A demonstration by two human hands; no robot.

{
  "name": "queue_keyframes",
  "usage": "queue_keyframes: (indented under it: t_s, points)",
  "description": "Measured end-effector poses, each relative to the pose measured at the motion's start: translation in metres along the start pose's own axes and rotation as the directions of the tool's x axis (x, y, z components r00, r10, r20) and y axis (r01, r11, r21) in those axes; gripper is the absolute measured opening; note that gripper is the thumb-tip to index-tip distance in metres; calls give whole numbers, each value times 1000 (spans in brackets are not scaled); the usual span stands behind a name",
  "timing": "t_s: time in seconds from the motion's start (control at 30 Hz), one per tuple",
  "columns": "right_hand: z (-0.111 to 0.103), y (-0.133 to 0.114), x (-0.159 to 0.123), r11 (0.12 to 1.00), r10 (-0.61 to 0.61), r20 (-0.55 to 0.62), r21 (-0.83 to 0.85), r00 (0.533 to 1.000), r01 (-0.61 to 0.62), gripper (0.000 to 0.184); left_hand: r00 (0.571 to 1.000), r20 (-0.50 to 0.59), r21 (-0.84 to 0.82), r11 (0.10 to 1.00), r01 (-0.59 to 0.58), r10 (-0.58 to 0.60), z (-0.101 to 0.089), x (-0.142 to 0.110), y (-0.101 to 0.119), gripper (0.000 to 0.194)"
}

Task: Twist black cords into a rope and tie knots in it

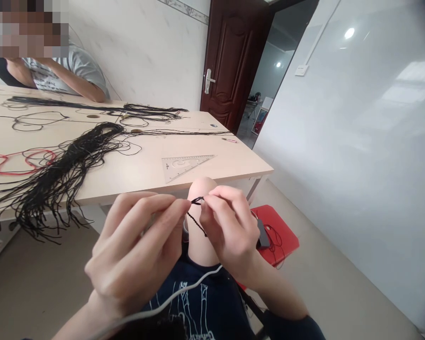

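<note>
Between my two hands a thin black cord [197,224] is held over my knee, its upper part forming a small loop and a twisted or braided length hanging below. My left hand [138,245] pinches one side of the loop between thumb and fingertips. On the other side, my right hand [232,222] grips the loop with thumb and forefinger. Both hands are in front of the table edge, and the cord's lower end goes out of sight behind my right hand.
On the table [148,182] lie a thick bundle of black cords [71,160], a second bundle [102,107], red cord [28,160], and a clear set square [186,165]. A red stool [283,236] holds a dark box [264,235]. A person [74,71] sits across. A white cable [163,306] crosses my lap.
</note>
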State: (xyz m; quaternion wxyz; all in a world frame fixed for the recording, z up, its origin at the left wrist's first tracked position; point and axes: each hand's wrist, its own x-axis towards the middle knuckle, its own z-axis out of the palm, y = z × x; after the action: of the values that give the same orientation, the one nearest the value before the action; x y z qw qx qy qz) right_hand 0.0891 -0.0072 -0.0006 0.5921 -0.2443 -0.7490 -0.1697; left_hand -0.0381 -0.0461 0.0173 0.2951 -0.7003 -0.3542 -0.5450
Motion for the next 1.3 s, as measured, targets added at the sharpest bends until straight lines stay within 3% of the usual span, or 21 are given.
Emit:
queue_keyframes:
  t_s: [0.23,0.43,0.63,0.77,0.97,1.13,1.3]
  points:
    - [0,-1,-1,1000,-3,34,-7,999,3,9,997,64,-25,999,38,-36,4,-8,-2,24]
    - [-1,-1,0,995,55,-7,84,998,-54,10,997,-4,-112,991,73,-74,9,-7,-1,29]
    - [-5,-3,2,951,181,56,246,982,-189,8,994,-51,-197,977,82,-94,11,-6,1,33]
    - [-6,-6,1,836,328,168,407,930,-369,7,986,-96,-214,970,113,-136,14,-8,1,36]
    - [-9,-13,5,511,512,355,606,782,-610,8,977,-120,-255,957,140,-175,18,-9,1,31]
    - [-9,-12,9,376,563,409,647,718,-663,10,961,-109,-291,932,215,-255,17,-8,1,29]
    - [-8,-10,10,296,567,445,676,694,-675,10,931,-9,-475,820,318,-366,16,-8,2,32]
